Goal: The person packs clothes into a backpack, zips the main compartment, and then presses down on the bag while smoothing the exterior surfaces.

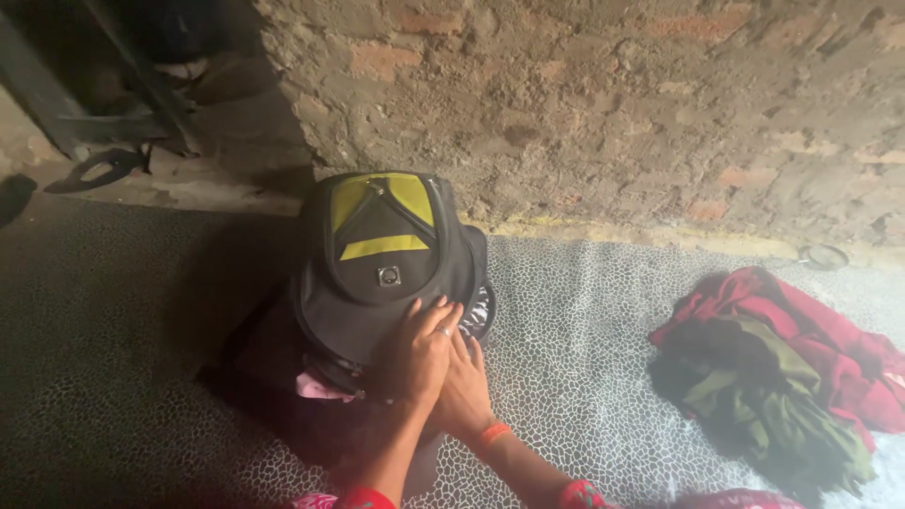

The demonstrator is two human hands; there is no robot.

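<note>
Pressing flat, grip wide, left hand (421,353) and right hand (464,386) cover the backpack's (377,254) near edge.

The backpack (377,273) is black, with bright yellow panels near its top and a narrow yellow strip below them, plus a small grey square badge on its front. A bit of pale pink cloth (316,386) shows at its lower edge. The bed cover (584,349) carries a black-and-white crackle pattern, like small irregular pebbles outlined in dark lines. The heap of clothes (782,368) mixes deep red, olive green and black. The wall (603,104) is rough brick in dull reddish-brown and grey mortar, with a yellowish line along its base. One wrist wears an orange bangle (492,433); the sleeves (363,498) are red with a patterned print.
</note>
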